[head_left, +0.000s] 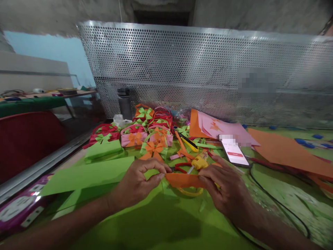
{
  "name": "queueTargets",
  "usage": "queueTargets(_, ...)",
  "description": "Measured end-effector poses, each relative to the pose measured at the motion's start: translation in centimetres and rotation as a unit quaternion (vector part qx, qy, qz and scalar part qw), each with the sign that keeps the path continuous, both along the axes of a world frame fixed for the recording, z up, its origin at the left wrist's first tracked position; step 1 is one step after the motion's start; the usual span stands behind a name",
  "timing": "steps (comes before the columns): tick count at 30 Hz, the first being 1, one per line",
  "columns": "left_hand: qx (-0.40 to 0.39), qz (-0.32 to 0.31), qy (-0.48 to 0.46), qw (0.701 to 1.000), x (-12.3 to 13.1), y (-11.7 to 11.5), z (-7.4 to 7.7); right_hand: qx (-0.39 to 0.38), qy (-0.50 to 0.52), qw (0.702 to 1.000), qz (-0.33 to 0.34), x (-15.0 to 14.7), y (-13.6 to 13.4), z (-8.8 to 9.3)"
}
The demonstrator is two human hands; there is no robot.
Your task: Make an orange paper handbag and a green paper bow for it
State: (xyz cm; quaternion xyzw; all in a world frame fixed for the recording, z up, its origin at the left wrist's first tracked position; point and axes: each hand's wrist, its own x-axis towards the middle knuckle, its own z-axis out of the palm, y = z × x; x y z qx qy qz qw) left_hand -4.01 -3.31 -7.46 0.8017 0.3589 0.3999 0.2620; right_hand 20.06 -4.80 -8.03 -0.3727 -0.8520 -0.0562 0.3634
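Between both hands a small strip of orange paper (185, 180) is stretched out over the green work surface. My left hand (142, 180) pinches its left end with thumb and forefinger. At the other end, my right hand (225, 185) grips the strip between thumb and fingers. Just behind the paper lie scissors with red handles (183, 167) and a yellow glue gun (199, 162), partly hidden by the strip and my right hand. A yellow loop-shaped handle (191, 192) shows below the strip. Folded paper bags with bows, among them a pink one (134, 139), stand beyond my left hand.
Green paper sheets (91, 173) lie at the left, near a purple power strip (23, 205). Pink paper (223, 128), a phone (234, 151), a yellow cutter (189, 143) and a larger orange sheet (291, 152) are to the right. A dark bottle (125, 104) stands before the perforated metal panel (182, 69).
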Motion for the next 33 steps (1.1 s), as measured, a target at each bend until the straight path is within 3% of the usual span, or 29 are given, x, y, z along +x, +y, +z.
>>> queueTargets(3,0.004,-0.01,-0.008,1.0,0.2,-0.1,0.3,-0.008,-0.004,1.0,0.01,-0.1,0.0,-0.1)
queueTargets(9,0.18,0.005,0.058,0.982,2.2,-1.0,0.2,-0.005,-0.006,0.999,0.047,-0.7,-0.5,-0.6)
queueTargets(13,0.237,0.009,0.076,0.969,3.6,-1.3,-0.1,-0.001,-0.03,0.998,0.047,-1.4,-1.1,-0.8)
queueTargets(18,0.231,0.001,0.083,0.969,3.9,-1.3,-0.3,0.008,-0.046,0.998,0.042,-1.5,-1.4,-0.8)
queueTargets(23,0.198,0.008,0.094,0.976,2.3,-0.9,-0.1,-0.001,-0.057,0.998,0.026,-0.7,-1.0,-0.7)
queueTargets(28,0.149,0.067,0.115,0.98,0.3,0.1,0.7,-0.006,-0.018,1.0,0.022,-0.1,0.1,-0.4)
queueTargets(30,0.156,0.082,0.113,0.978,0.1,0.1,0.7,-0.008,-0.019,1.0,0.023,-0.2,0.2,-0.5)
queueTargets(33,0.201,0.045,0.158,0.966,0.8,-0.6,0.2,-0.014,-0.031,0.999,0.035,-0.7,-0.3,-1.0)
